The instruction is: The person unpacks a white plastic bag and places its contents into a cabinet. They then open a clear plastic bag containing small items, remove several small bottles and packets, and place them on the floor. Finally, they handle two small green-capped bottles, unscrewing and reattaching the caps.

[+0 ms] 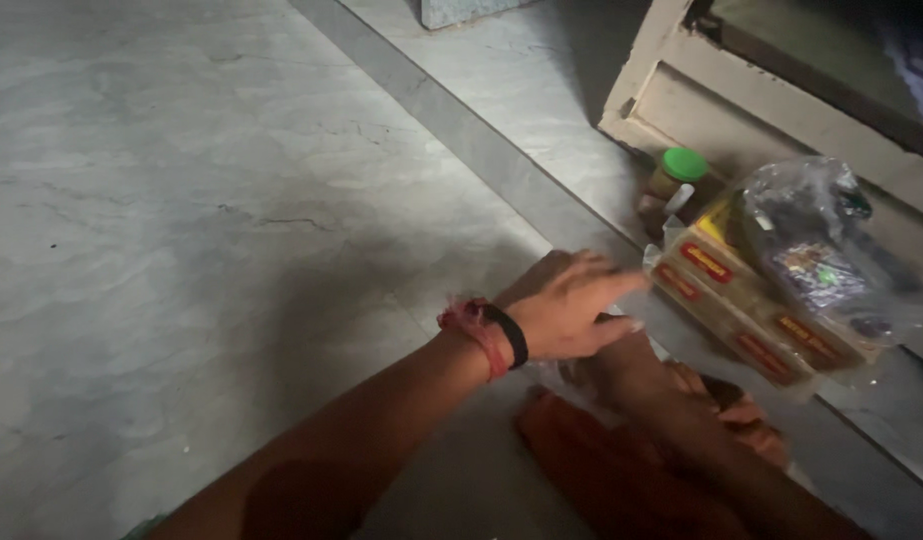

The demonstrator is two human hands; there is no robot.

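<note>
Against the pale wooden frame (781,100) at the upper right stands a small jar with a green lid (678,178), and just in front of it lies a flat packet of tan wafers with red labels (746,315), wrapped in clear film. A crumpled clear plastic bag (816,250) with dark and coloured contents rests on top of the packet's far end, touching it. These things crowd the strip between the frame and the hands.

Lower down, the left hand (571,305) reaches across from the left, fingers stretched forward and loosely spread, palm down, gripping nothing that can be seen; its fingertips end just short of the packet. A red thread and a black band (491,335) circle its wrist. Beneath it the right hand (621,365) is mostly covered by the left, so whether it is spread or closed cannot be told. An orange-red cloth (601,470) lies under the right forearm on the floor, near the packet but apart from it.

Underneath everything is a floor of grey marble slabs (181,200) with faint veins and hairline cracks, crossed diagonally by a darker grey strip (461,130). Light is dim, and shadow falls across the lower half.
</note>
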